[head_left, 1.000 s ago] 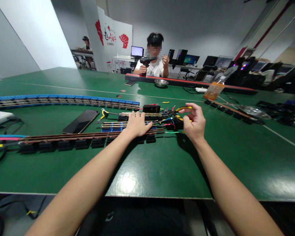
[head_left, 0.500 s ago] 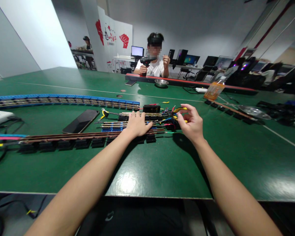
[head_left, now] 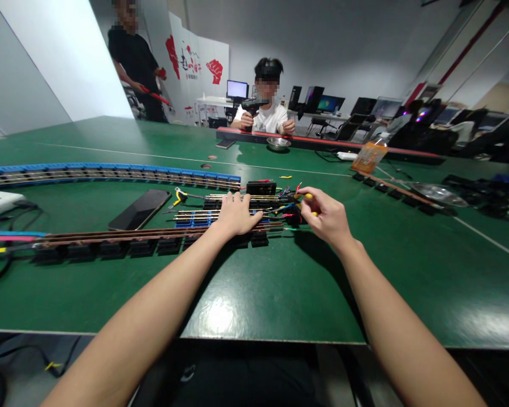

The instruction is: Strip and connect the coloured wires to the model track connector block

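My left hand (head_left: pixel 236 215) lies flat with fingers spread across short track pieces, pressing on the gold-coloured rails (head_left: pixel 195 216) with blue supports. Its heel rests near a long brown-railed strip (head_left: pixel 123 234) on black feet. In my right hand (head_left: pixel 331 217) are yellow-handled pliers (head_left: pixel 309 196), gripped between thumb and fingers. Their jaws point left into a cluster of thin coloured wires (head_left: pixel 289 217) at the tracks' right ends; what the jaws touch is too small to tell. Behind the wires sits a small black block (head_left: pixel 261 187).
A black phone (head_left: pixel 141 209) lies left of the tracks, with a curved blue track (head_left: pixel 110 172) behind it. Farther off are a metal bowl (head_left: pixel 279 144) and an orange drink bottle (head_left: pixel 370 155). A person opposite holds a power drill (head_left: pixel 252 107); another stands at back left.
My right hand has closed the pliers' spread handles and shifted slightly left. The left hand stays put. The person opposite has lowered one hand, and a standing person has appeared at back left.
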Demonstrator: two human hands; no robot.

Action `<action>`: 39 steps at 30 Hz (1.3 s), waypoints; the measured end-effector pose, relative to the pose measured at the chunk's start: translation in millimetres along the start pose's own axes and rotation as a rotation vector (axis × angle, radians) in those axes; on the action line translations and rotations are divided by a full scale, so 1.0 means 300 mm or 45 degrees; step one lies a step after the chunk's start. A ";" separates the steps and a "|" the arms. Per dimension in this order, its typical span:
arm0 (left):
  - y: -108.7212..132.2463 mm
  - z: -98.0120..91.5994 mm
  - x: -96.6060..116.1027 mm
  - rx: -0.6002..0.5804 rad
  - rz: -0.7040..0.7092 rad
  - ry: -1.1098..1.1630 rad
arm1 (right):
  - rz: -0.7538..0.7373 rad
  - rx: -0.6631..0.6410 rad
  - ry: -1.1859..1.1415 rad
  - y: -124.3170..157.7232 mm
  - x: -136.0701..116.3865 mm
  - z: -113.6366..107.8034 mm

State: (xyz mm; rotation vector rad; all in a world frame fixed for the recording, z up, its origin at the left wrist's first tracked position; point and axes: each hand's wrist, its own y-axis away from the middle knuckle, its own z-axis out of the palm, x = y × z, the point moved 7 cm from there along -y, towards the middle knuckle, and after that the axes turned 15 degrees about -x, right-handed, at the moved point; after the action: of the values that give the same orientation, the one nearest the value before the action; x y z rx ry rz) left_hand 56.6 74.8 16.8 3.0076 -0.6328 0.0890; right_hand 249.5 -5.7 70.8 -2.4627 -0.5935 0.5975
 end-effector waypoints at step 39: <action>-0.005 0.005 -0.001 -0.015 -0.005 0.024 | -0.325 -0.641 0.466 0.007 -0.135 0.146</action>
State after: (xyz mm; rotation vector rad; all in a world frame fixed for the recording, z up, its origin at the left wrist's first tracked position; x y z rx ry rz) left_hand 57.0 76.3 15.2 2.9934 -0.6233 0.1126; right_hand 194.6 -11.2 47.8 -2.7862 -0.9753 -0.1257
